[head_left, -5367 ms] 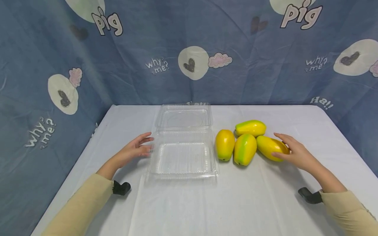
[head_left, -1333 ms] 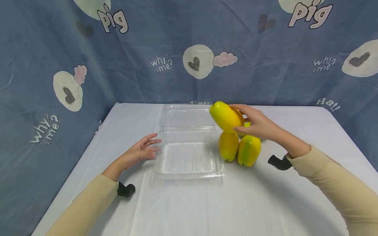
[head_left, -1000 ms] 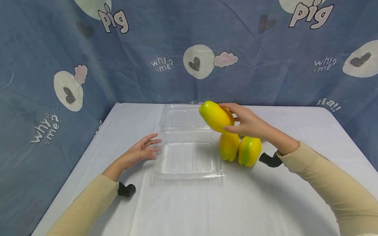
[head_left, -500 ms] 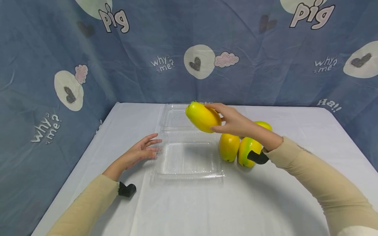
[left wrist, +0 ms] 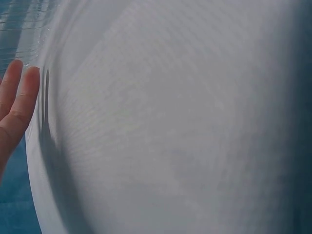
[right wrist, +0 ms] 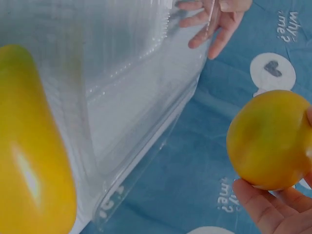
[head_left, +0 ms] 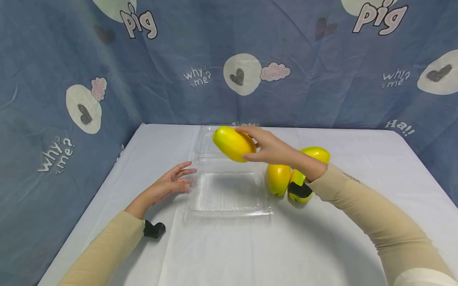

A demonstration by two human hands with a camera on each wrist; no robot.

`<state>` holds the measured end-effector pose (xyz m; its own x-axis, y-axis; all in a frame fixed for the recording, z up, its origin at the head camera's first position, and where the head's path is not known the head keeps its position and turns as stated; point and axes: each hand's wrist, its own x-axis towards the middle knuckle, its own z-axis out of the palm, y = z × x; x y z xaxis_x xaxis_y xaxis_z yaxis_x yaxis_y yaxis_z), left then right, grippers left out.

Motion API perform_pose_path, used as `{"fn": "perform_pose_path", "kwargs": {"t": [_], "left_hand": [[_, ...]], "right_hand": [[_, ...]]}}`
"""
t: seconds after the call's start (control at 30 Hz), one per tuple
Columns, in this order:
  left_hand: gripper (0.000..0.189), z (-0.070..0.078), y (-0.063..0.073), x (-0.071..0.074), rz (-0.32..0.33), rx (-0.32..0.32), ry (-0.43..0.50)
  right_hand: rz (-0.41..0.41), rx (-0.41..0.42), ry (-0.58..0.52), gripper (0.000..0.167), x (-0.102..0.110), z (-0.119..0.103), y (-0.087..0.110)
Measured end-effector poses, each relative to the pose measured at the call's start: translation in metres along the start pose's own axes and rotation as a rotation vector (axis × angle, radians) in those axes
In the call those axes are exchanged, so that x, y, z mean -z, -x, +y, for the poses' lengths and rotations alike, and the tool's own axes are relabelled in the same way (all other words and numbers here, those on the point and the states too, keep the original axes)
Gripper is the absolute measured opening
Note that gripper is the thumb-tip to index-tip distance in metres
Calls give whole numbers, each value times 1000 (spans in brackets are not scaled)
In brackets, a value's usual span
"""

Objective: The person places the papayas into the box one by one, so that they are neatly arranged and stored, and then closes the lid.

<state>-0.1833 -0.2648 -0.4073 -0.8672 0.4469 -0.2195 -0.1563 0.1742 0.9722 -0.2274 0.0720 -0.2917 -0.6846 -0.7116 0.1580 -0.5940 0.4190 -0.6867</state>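
My right hand [head_left: 270,147] grips a yellow papaya [head_left: 233,143] with a greenish tip, fingers on its far side and thumb on its near side. In the head view it overlaps the lid [head_left: 204,143] and hinge side of a clear plastic clamshell box, raised above it. The right wrist view shows this papaya [right wrist: 268,141] end-on against the fingertips [right wrist: 253,200]. At the left wall of the box's base [head_left: 229,212], my left hand [head_left: 168,183] has its fingers spread and relaxed, holding nothing. In the left wrist view only a few fingers [left wrist: 22,109] show.
Right of the box, three more papayas lie close together: one upright in view [head_left: 278,179], one partly behind the black wrist mount [head_left: 300,190], one farther back [head_left: 317,153]. A white cloth covers the table [head_left: 214,254]; a blue printed curtain [head_left: 171,103] hangs behind.
My right hand took the rightmost papaya off the table, raised it, and carried it left over the other papayas to the box, still moving left over the last second. The left hand stayed put.
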Motion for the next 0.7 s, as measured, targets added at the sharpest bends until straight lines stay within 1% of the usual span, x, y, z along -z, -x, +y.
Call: {"fn": "perform_pose_path", "kwargs": {"t": [0.17, 0.5, 0.7], "left_hand": [[76, 0, 0, 0, -4, -5, -1], [76, -1, 0, 2, -6, -3, -5], [75, -1, -1, 2, -9, 7, -5]], "right_hand": [[7, 11, 12, 68, -8, 0, -8], [-14, 43, 28, 64, -28, -1, -25], [-32, 46, 41, 64, -38, -1, -31]]}}
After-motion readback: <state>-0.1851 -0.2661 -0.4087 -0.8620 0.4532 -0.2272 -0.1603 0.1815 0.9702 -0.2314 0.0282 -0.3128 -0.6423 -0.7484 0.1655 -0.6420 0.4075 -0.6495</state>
